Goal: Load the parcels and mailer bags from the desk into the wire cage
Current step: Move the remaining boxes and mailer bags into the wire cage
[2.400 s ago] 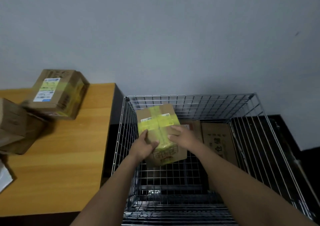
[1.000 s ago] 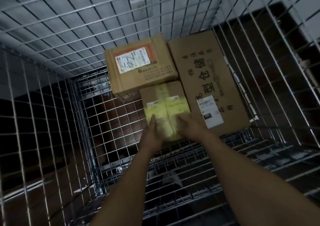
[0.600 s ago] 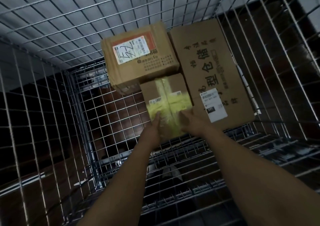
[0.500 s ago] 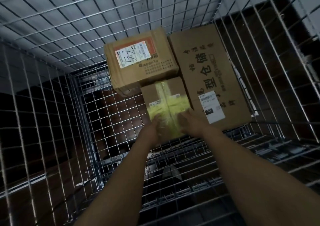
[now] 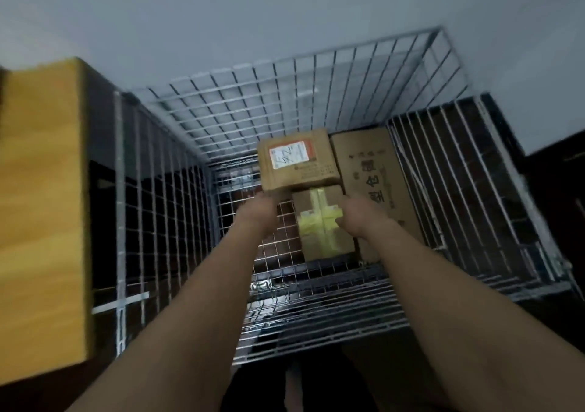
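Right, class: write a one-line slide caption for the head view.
Both hands hover open beside a yellow-taped box resting among two others in the wire cage.

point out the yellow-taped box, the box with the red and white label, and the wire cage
yellow-taped box (image 5: 321, 221), head view, on the crossing of its yellow tape
box with the red and white label (image 5: 292, 156), head view, on the label
wire cage (image 5: 285, 95), head view, on the far mesh wall

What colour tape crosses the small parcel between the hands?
Yellow tape, seen in the head view.
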